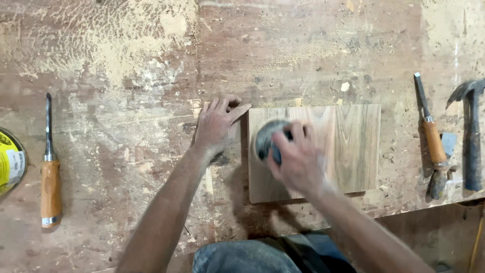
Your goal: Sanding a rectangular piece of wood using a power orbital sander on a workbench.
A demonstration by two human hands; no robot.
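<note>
I see my left hand [216,124] flat on the worktop [126,151], fingers released, touching the wooden board's [353,146] left edge. My right hand [298,159], nearer, has fingers clenched on a grey pad [265,136], blurred, atop the board's left part; board's long axis runs left-right.

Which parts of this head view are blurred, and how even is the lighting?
Head view: the right hand and the grey pad it holds are smeared by motion blur; the left hand, wooden board, chisels and hammer stay sharp. Lighting is soft and even, with no glare and only faint shadows beside the board.
</note>
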